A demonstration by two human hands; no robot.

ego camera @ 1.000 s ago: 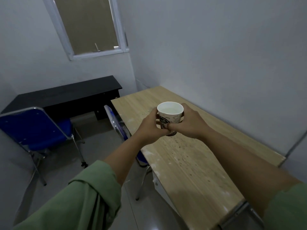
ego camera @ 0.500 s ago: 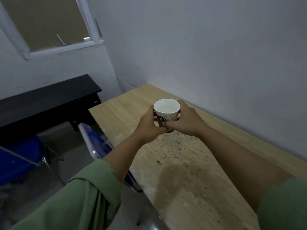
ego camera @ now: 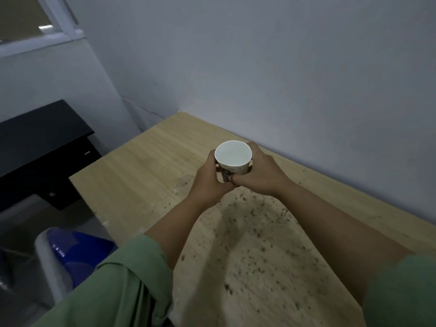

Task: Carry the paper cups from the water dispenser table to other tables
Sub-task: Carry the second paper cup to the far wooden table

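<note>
A white paper cup (ego camera: 233, 156) with a dark print on its side and pale liquid inside is held upright above a light wooden table (ego camera: 146, 161). My left hand (ego camera: 210, 182) wraps its left side and my right hand (ego camera: 262, 173) wraps its right side, thumbs meeting in front. The cup's lower half is hidden by my fingers. Whether its base touches the tabletop cannot be told.
The wooden table runs along the grey wall (ego camera: 283, 79) on the right; its surface is speckled with dark spots. A black desk (ego camera: 40, 138) stands at the left under a window. A blue chair (ego camera: 70, 253) is tucked against the table's near left edge.
I have come closer to the wooden table, and the view has swung right. Both hands keep the same hold on the cup, now over the table's far part.
</note>
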